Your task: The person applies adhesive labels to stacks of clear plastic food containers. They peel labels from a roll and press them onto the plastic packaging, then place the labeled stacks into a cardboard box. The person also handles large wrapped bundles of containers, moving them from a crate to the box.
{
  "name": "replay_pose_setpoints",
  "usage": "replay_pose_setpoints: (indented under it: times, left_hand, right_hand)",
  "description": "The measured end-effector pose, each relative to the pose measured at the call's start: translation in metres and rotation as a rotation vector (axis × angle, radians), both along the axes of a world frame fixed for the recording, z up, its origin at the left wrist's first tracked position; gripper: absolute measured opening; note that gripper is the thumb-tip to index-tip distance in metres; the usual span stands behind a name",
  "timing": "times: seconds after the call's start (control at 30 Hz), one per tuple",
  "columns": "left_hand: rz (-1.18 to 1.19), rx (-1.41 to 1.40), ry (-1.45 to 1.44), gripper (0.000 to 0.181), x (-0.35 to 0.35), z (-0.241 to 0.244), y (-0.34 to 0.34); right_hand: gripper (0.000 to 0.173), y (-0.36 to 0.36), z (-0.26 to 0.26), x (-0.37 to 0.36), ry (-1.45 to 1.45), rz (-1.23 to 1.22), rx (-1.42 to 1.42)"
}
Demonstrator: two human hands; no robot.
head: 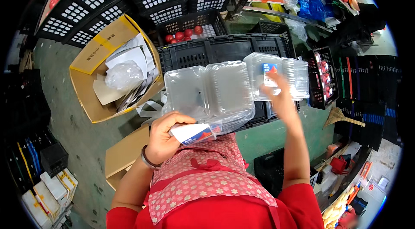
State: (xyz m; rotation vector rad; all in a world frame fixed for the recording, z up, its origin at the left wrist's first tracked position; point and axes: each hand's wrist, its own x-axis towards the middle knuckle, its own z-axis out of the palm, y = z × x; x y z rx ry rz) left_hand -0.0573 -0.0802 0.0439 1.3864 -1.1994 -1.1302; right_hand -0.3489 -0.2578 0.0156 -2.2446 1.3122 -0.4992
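Note:
My left hand (165, 136) grips a small pack of printed labels (197, 133), white with blue and red, near the front of the apron. My right hand (279, 96) is blurred, its fingers spread at a label (269, 75) that lies on a clear plastic clamshell box (254, 63). Whether the fingertips press on it is unclear. Nested clear clamshells (296, 78) stick out to the right of that box. In front of me sits an opened stack of clear clamshells (188, 94), partly inside a plastic bag (236, 118). Everything rests on black plastic crates (227, 50).
A cardboard box (81, 89) with paper and plastic wrap stands left of the crates. Beyond, a black crate (214, 21) holds several red round fruits (188, 33). At right are a crate of packed red fruit (324, 76) and a hand broom (340, 118).

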Motion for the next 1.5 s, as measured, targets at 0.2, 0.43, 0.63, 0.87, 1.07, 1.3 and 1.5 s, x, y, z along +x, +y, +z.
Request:
replay_pose_setpoints:
  times: [0.2, 0.43, 0.63, 0.87, 1.07, 1.3, 1.5]
  left_hand:
    - [0.013, 0.019, 0.130, 0.012, 0.006, -0.003, 0.016]
    - [0.248, 0.325, 0.058, 0.008, 0.039, -0.056, 0.068]
    - [0.213, 0.030, -0.236, 0.011, 0.056, -0.089, 0.096]
    - [0.198, 0.049, -0.213, 0.007, 0.057, -0.074, 0.094]
    - [0.210, -0.098, -0.359, 0.014, 0.063, -0.057, 0.088]
    - [0.166, -0.049, -0.293, 0.020, 0.038, -0.031, 0.053]
    - [0.145, -0.153, -0.180, 0.020, 0.024, -0.025, 0.030]
  right_hand:
    - [0.016, 0.084, 0.050, 0.101, -0.405, 0.403, 0.641]
    - [0.014, 0.088, 0.055, 0.133, -0.506, 0.181, 0.303]
    - [0.042, 0.059, -0.032, 0.168, -0.223, -0.142, 0.703]
    - [0.073, 0.068, -0.074, 0.182, 0.352, 0.015, 0.208]
    - [0.113, 0.074, -0.022, 0.144, 0.623, -0.210, -0.074]
    - [0.078, 0.069, -0.028, 0.097, 0.367, -0.302, 0.025]
    - [0.057, 0.041, 0.020, 0.039, 0.010, -0.236, -0.321]
